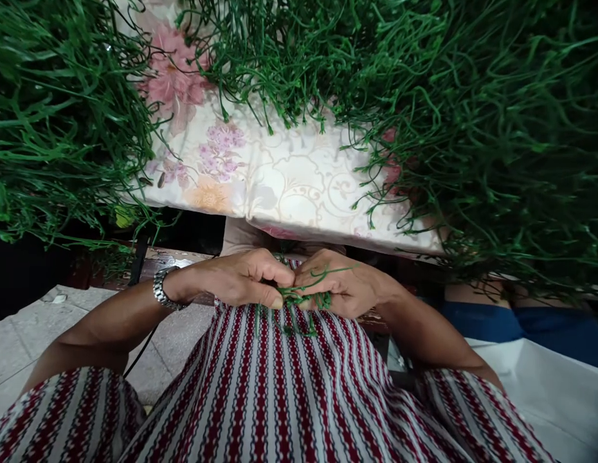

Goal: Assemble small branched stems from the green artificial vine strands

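A small bunch of thin green stems (pixel 306 297) is held close to my body, at the front edge of the table. My left hand (pixel 244 278), with a metal watch on its wrist, pinches the stems between thumb and fingers. Against it, fingertips nearly touching, my right hand (pixel 344 283) is closed around the same bunch. Curly ends hang below both hands in front of my striped top. The fingers partly hide the stems' middle.
Large heaps of similar green stems (pixel 53 116) lie at the left, with more greenery (pixel 496 128) at the right and back. Between them shows a floral tablecloth (pixel 299 173). At the right sits another person in blue shorts (pixel 487 321).
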Action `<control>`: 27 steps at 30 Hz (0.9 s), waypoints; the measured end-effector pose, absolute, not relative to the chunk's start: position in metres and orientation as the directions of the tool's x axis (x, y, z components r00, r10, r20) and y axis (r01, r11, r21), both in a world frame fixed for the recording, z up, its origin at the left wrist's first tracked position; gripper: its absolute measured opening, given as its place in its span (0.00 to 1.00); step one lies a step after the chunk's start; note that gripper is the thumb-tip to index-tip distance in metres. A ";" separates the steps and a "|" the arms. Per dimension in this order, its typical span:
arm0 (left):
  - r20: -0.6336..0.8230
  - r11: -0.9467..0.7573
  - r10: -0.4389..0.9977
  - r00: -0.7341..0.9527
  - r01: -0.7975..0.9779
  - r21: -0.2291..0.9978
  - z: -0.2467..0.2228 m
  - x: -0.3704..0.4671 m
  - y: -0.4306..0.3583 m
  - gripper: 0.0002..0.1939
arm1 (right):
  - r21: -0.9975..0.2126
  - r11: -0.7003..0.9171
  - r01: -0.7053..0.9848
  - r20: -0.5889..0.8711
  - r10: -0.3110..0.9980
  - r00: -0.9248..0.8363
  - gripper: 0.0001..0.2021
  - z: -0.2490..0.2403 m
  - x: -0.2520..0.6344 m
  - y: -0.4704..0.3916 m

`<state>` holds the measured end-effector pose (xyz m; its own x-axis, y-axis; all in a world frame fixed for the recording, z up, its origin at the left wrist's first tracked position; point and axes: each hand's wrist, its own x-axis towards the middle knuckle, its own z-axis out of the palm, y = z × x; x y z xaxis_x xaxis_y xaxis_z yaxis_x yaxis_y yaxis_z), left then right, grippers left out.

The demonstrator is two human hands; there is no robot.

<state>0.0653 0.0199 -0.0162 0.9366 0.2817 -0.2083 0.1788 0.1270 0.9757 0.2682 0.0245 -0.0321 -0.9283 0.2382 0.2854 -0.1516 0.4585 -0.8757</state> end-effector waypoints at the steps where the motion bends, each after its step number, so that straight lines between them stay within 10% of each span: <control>1: -0.204 0.136 0.274 0.940 0.172 0.976 -0.016 0.066 0.019 0.17 | -0.882 0.439 -0.172 0.294 0.225 -0.929 0.15 -0.032 0.268 0.025; 10: -0.235 0.080 0.247 0.940 0.222 0.972 -0.006 0.060 0.018 0.16 | -0.934 0.318 -0.159 0.209 0.129 -0.969 0.12 -0.026 0.278 0.031; 18: -0.057 -0.168 0.724 0.688 0.256 0.952 -0.004 0.061 0.022 0.13 | -0.822 0.500 0.274 0.088 0.585 -0.806 0.11 -0.048 0.279 0.022; 23: -0.060 -0.116 0.831 0.553 0.278 0.954 -0.003 0.045 0.023 0.12 | -0.694 0.431 0.577 -0.139 0.705 -0.695 0.06 -0.059 0.305 0.017; 27: -0.032 -0.149 0.852 0.523 0.302 0.942 -0.007 0.048 0.023 0.10 | -0.689 0.392 0.609 -0.043 0.817 -0.575 0.06 -0.041 0.316 0.013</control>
